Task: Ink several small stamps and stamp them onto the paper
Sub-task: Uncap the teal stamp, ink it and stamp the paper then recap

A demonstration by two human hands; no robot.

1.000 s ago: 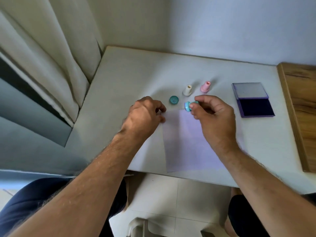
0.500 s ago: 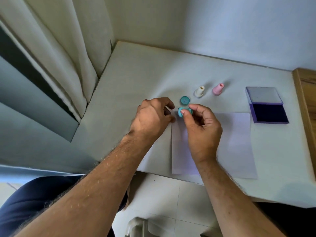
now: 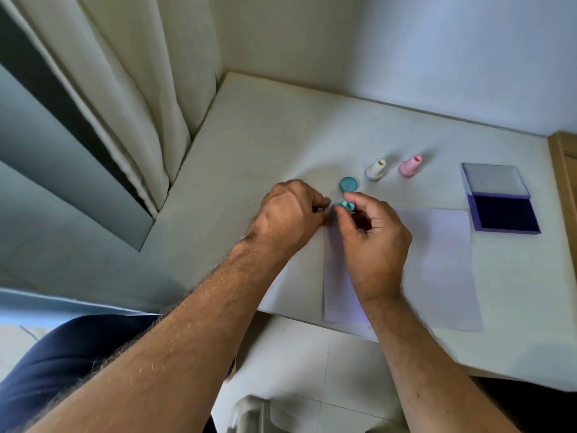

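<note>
My right hand (image 3: 373, 242) pinches a small teal stamp (image 3: 344, 206) between thumb and fingertips, just above the top left corner of the pale lilac paper (image 3: 437, 264). My left hand (image 3: 288, 215) rests curled beside it at the paper's left edge, its fingertips close to the stamp; what they touch is hidden. A round teal cap (image 3: 348, 184) lies on the table just behind. A cream stamp (image 3: 375, 170) and a pink stamp (image 3: 410, 166) stand upright farther back. The purple ink pad (image 3: 503, 215) lies open at the right, its lid (image 3: 493, 180) folded back.
The white table (image 3: 281, 135) ends in a front edge near my body and meets a wall behind. A curtain (image 3: 125, 89) hangs at the left. A wooden panel (image 3: 565, 189) borders the table on the right. Tiled floor shows below.
My right hand has carried the teal stamp leftward toward my left hand at the paper's corner. The view has shifted left, so the objects sit farther right in frame.
</note>
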